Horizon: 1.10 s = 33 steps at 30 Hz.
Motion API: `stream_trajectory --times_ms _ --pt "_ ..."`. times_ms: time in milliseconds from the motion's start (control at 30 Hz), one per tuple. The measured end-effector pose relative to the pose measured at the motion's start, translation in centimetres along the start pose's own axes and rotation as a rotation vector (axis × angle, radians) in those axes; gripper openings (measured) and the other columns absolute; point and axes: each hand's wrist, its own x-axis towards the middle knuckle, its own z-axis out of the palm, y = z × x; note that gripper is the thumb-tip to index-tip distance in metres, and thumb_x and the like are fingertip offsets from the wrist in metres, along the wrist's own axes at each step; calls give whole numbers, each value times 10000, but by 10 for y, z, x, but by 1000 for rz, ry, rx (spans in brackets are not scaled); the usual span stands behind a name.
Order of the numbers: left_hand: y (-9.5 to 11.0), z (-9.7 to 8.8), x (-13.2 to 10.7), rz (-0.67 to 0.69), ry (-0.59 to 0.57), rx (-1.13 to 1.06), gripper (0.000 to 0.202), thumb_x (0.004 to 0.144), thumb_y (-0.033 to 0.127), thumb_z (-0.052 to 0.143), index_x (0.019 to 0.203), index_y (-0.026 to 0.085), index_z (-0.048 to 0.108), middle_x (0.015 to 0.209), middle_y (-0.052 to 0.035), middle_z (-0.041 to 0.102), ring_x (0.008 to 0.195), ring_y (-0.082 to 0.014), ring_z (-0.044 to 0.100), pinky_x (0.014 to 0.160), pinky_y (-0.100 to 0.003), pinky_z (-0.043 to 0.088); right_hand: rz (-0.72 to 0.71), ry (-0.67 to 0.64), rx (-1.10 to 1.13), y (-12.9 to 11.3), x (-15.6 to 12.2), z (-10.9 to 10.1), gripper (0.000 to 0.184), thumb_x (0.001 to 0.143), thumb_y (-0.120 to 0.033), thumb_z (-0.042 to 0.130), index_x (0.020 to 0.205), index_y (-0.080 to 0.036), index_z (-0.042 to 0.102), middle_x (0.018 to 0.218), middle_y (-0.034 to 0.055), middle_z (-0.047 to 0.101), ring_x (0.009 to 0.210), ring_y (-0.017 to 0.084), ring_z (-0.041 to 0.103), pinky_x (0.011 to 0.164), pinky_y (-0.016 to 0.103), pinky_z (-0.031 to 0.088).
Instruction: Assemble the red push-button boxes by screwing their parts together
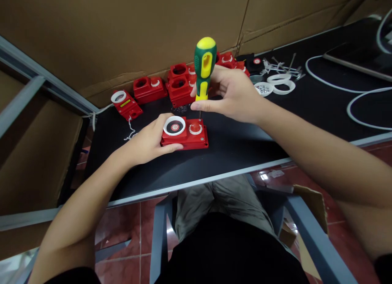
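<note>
- Holding small shiny metal pieces point(262, 88), a white dish point(266, 95) is sitting beside white rings point(293, 87) at the right of the worktop point(241, 147).
- The right hand point(235, 94) is clamping its fingers on a green-and-yellow screwdriver point(202, 74), standing tip-down at the red box point(191, 138).
- The left hand's point(151, 139) fingers are gripping that box's other end, mid-worktop.
- More red boxes point(148, 89) are standing behind, before brown cardboard point(137, 31).
- Red tiles point(122, 269) are showing below.

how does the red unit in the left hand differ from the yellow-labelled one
The held unit has a dark, emblem-marked centre; the labelled unit looks greyish there. The left hand grips the held unit; no hand touches the labelled unit. Both are red with a white ring.
</note>
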Motion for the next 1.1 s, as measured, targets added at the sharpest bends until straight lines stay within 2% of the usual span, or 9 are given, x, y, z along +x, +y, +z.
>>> stream_trajectory --times_ms 133,267,467,600,700,833,1100 --pt "0 0 0 1 1 -1 1163 1016 1054 817 1742 182 560 1637 -256 790 1464 -484 854 1306 -586 715 10 13 2 -2 0 -1 524 820 -621 1207 1064 -345 835 1155 49 875 1080 367 842 1129 643 803" --pt "1 1 0 3 2 5 1158 1020 1048 819 1742 181 561 1652 -262 783 1478 -484 850 1313 -581 710 12 -5 -2 1 3 -4 524 823 -565 1222 1071 -342 818 1063 44 890 1029 342 844 1035 569 816" --pt "-2 1 0 6 10 6 1145 1004 1066 823 1726 214 571 1609 -248 806 1427 -492 859 1260 -610 731 4 -24 104 -2 2 -5 487 843 -516 1218 1143 -353 871 1168 33 929 1150 335 900 1151 543 832" --pt "-2 0 0 1 -1 3 1181 1003 1084 807 1733 190 556 1621 -263 797 1443 -493 852 1277 -600 719 -7 -39 145 -8 1 -4 479 840 -523 1201 1137 -346 869 1218 33 943 1182 342 919 1151 542 834" --pt "0 0 0 -11 -9 11 1207 1008 1084 795 1745 162 544 1623 -278 790 1456 -500 847 1287 -599 711 -14 -52 134 -8 0 -3 482 858 -554 1175 1148 -339 855 1228 43 941 1192 342 916 1143 527 825" --pt "2 -1 0 -21 -6 20 1188 1002 1081 801 1733 178 553 1618 -268 793 1476 -501 842 1318 -595 698 13 -51 84 -6 0 -3 451 911 -595 1130 1144 -343 838 1243 40 924 1204 340 893 1207 539 802" --pt "2 -2 0 -11 5 15 1146 997 1069 818 1707 207 565 1603 -254 805 1459 -502 849 1312 -621 705 25 -43 61 -7 2 -3 549 888 -713 1155 1160 -341 857 1245 66 914 1221 386 880 1191 599 797"
